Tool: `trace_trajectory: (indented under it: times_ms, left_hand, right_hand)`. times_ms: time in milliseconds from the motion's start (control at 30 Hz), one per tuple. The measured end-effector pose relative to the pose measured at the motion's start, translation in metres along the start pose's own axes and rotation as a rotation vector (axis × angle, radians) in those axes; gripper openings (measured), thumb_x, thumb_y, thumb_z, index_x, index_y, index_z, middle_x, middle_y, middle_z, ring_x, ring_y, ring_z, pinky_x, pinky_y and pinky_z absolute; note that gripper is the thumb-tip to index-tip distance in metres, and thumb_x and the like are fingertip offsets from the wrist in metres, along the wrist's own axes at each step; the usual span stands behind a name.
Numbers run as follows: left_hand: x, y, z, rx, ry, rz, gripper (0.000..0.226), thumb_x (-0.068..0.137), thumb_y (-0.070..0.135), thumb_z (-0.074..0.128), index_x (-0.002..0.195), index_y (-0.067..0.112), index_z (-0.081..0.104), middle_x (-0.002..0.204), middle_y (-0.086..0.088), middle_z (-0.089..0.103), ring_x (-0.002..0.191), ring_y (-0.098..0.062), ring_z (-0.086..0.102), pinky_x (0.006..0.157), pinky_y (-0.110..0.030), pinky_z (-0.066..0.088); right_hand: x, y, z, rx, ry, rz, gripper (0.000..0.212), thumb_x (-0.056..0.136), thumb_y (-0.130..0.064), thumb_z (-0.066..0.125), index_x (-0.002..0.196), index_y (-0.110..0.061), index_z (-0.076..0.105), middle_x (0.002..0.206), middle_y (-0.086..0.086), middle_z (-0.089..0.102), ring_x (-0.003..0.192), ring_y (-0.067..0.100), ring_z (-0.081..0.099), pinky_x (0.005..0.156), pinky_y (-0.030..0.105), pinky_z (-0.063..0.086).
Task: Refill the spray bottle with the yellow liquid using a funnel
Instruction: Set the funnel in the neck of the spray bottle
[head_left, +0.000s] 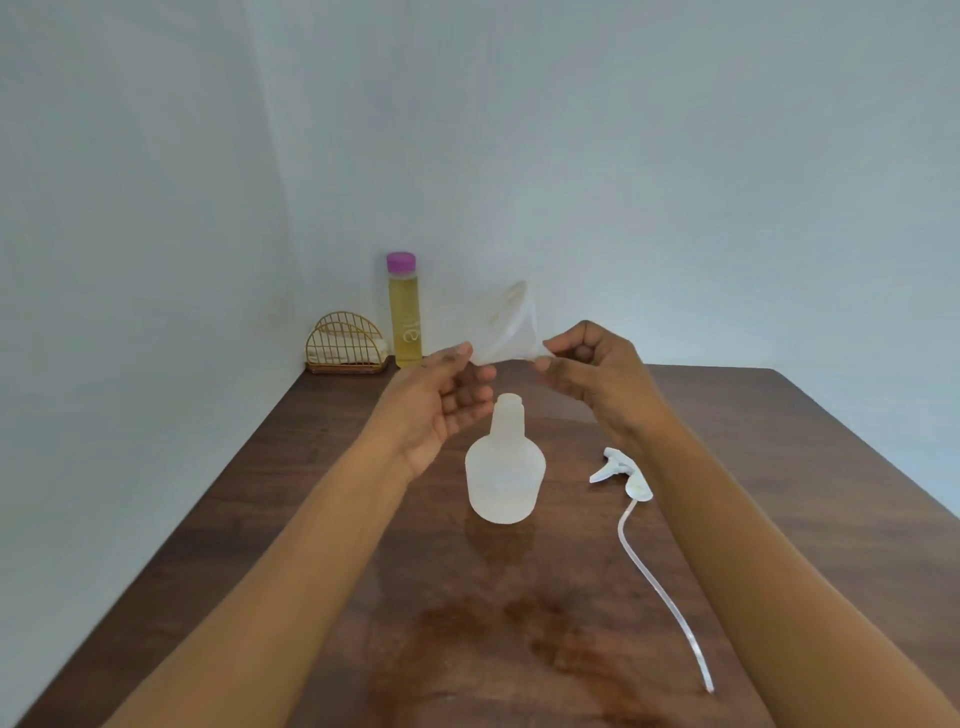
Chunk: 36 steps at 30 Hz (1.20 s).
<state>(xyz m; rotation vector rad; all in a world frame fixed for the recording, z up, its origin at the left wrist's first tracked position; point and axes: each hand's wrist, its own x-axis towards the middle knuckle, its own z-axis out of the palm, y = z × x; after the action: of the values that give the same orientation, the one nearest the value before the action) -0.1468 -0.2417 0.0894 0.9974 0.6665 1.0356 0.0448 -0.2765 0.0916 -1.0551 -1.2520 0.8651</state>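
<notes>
Above a frosted white plastic spray bottle (505, 467), left hand (447, 405) and right hand (597, 374) each clamp a pinching grip on opposite edges of a translucent plastic funnel (506, 330), likely light and bendy.

Dark wooden table (779, 441) set against pale blue-grey walls (675, 156).
</notes>
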Motion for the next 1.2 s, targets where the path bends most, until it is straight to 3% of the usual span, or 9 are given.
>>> trace_trajectory:
  times_ms: [100,267,433,533,667,867,967,1100,1200]
  left_hand:
    - [-0.002,0.015,0.002,0.007,0.022,-0.011,0.005,0.09,0.018,0.062,0.091,0.013,0.062,0.068,-0.004,0.072,0.053,-0.01,0.065,0.054,-0.025,0.058]
    - [0.003,0.036,0.005,0.039,0.057,0.044,0.006,0.089,0.014,0.064,0.087,0.008,0.064,0.056,0.002,0.063,0.045,-0.007,0.06,0.048,-0.022,0.055]
    - [0.013,0.043,0.009,0.028,0.088,0.032,0.005,0.089,0.007,0.062,0.089,0.003,0.064,0.056,-0.001,0.06,0.045,-0.008,0.062,0.046,-0.022,0.054]
    - [0.018,0.039,0.011,0.032,0.108,-0.001,0.005,0.089,0.005,0.062,0.086,0.001,0.063,0.062,-0.005,0.059,0.045,-0.009,0.063,0.045,-0.022,0.054]
    - [0.023,0.032,0.011,0.044,0.128,-0.03,0.007,0.089,0.004,0.061,0.084,0.001,0.062,0.053,-0.003,0.061,0.043,-0.01,0.063,0.045,-0.023,0.055]
    - [0.03,0.025,0.008,0.072,0.143,-0.04,0.005,0.089,0.002,0.06,0.087,-0.001,0.062,0.056,-0.005,0.06,0.043,-0.01,0.063,0.046,-0.024,0.056]
    - [0.032,0.022,0.004,0.082,0.145,-0.039,0.006,0.089,0.002,0.059,0.085,0.0,0.062,0.058,-0.006,0.06,0.043,-0.009,0.062,0.045,-0.023,0.055]
    - [0.036,0.017,0.001,0.117,0.139,-0.047,0.006,0.089,0.003,0.06,0.084,0.001,0.062,0.067,-0.008,0.057,0.043,-0.009,0.062,0.044,-0.023,0.055]
    - [0.038,0.012,0.0,0.136,0.139,-0.052,0.006,0.089,0.003,0.06,0.085,0.0,0.063,0.068,-0.008,0.058,0.043,-0.009,0.062,0.044,-0.023,0.055]
  right_hand:
    - [-0.003,-0.005,0.0,-0.176,-0.003,-0.051,0.019,0.074,-0.013,0.077,0.087,-0.018,0.064,0.08,-0.003,0.07,0.078,0.009,0.065,0.075,0.021,0.052]
    - [0.001,-0.011,0.008,-0.314,-0.063,-0.034,0.033,0.075,-0.019,0.076,0.104,-0.024,0.062,0.087,0.0,0.075,0.085,0.013,0.07,0.088,0.03,0.05]
    - [0.01,-0.011,0.011,-0.362,-0.054,-0.014,0.028,0.075,-0.015,0.076,0.101,-0.017,0.067,0.091,0.001,0.074,0.086,0.011,0.069,0.085,0.026,0.051]
    - [0.013,-0.004,0.012,-0.411,-0.059,0.027,0.029,0.074,-0.015,0.077,0.101,-0.014,0.068,0.096,0.005,0.073,0.093,0.018,0.068,0.09,0.032,0.051]
    - [0.016,0.006,0.011,-0.449,-0.068,0.067,0.032,0.074,-0.015,0.077,0.103,-0.007,0.066,0.099,0.011,0.071,0.097,0.025,0.066,0.096,0.043,0.048]
    - [0.018,0.015,0.011,-0.463,-0.102,0.086,0.034,0.074,-0.016,0.077,0.106,-0.008,0.066,0.1,0.007,0.069,0.098,0.023,0.064,0.096,0.043,0.048]
    - [0.016,0.018,0.005,-0.492,-0.17,0.11,0.049,0.071,-0.026,0.079,0.115,-0.017,0.061,0.109,-0.001,0.066,0.104,0.016,0.06,0.098,0.04,0.046]
    - [0.013,0.018,-0.005,-0.311,-0.171,0.12,0.087,0.067,-0.034,0.082,0.14,-0.025,0.036,0.128,-0.004,0.056,0.115,0.011,0.056,0.099,0.031,0.043]
    - [0.012,0.02,-0.004,-0.288,-0.136,0.109,0.089,0.067,-0.037,0.081,0.141,-0.026,0.033,0.131,-0.001,0.054,0.115,0.012,0.056,0.099,0.03,0.043]
